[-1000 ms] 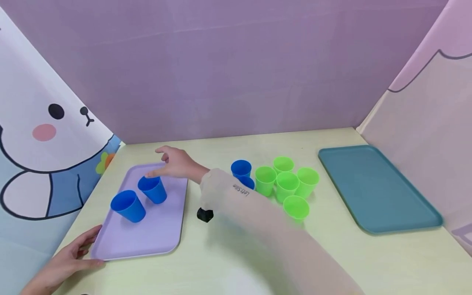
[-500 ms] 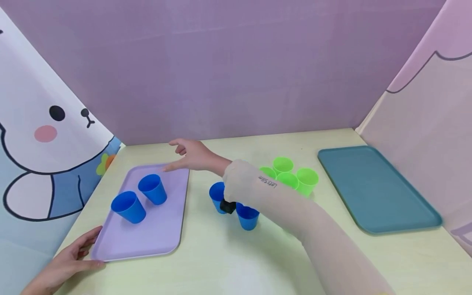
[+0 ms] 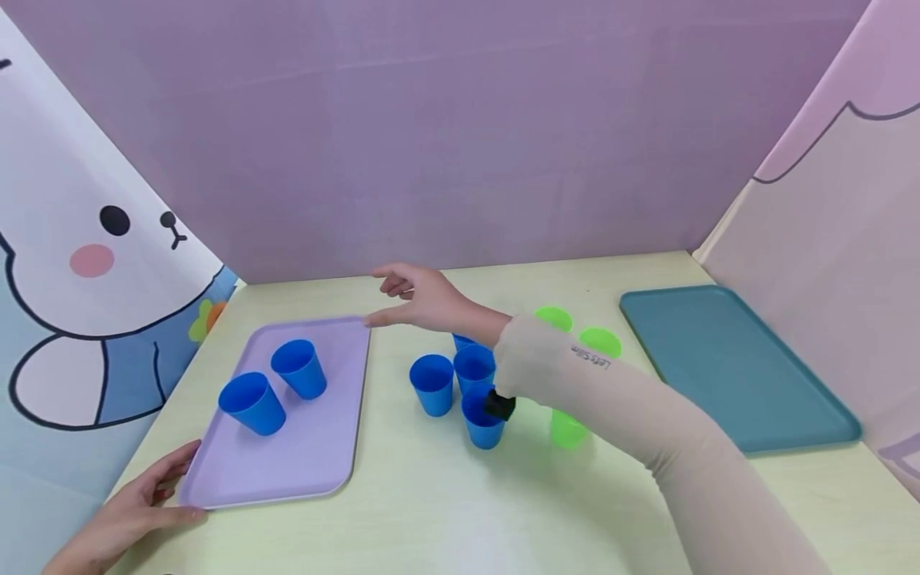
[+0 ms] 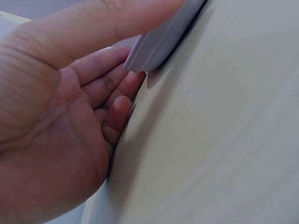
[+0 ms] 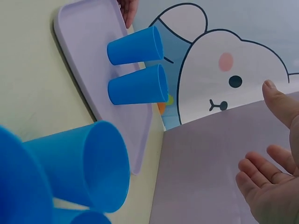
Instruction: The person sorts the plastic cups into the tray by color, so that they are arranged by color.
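At the near left corner of the light purple tray point(image 3: 309, 455), my left hand point(image 3: 132, 511) holds the tray's edge, thumb on one side and fingers on the other. In the left wrist view the thumb point(image 4: 98, 28) overlaps the tray's edge. Two blue cups point(image 3: 251, 403) stand upright on the tray. My right hand point(image 3: 427, 299) is in the air just beyond the tray's far right corner, fingers parted from the thumb and nothing in it. Several more blue cups point(image 3: 433, 387) stand on the table below it; the sleeve partly covers this group.
Green cups point(image 3: 570, 431) stand right of the blue ones, partly hidden by my right sleeve point(image 3: 618, 391). A teal tray point(image 3: 747, 367) lies at the right side of the table point(image 3: 402, 519). Purple cloth point(image 3: 460, 144) walls the back, with printed cloths on both sides.
My right hand has moved right, away from above the tray's blue cups. More blue cups show on the table as the sleeve shifts, now covering more green ones. My left hand stays put.
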`<state>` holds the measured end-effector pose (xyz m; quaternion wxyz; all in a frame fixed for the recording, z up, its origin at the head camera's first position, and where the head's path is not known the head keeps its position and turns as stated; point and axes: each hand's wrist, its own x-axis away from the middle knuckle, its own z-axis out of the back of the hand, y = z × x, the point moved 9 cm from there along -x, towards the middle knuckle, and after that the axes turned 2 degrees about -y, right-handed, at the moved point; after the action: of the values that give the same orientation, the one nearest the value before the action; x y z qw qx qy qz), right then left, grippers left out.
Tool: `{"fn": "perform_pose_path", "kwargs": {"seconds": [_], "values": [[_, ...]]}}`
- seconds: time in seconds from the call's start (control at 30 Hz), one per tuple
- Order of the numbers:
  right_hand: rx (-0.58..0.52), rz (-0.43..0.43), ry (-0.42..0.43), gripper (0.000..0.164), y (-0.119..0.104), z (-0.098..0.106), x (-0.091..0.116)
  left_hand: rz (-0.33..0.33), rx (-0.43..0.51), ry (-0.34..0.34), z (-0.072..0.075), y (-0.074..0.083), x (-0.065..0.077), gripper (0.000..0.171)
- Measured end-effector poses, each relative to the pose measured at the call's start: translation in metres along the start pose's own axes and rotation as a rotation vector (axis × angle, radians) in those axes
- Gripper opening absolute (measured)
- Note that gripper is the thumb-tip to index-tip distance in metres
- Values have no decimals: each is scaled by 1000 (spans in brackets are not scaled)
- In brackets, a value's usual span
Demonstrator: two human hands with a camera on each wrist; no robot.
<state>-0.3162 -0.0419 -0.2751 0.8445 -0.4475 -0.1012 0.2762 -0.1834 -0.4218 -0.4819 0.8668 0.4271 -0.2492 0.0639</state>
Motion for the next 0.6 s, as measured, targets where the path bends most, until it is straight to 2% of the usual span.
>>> {"fn": "perform_pose_path", "kwargs": {"seconds": [0.33,0.6], "values": [[-49,-5,36,69,20,25,39,-1,-15,-6,-1,2,1,101],[-77,-57,1,67,46,29,74,-4,-5,-8,-1,3,1,101]]}}
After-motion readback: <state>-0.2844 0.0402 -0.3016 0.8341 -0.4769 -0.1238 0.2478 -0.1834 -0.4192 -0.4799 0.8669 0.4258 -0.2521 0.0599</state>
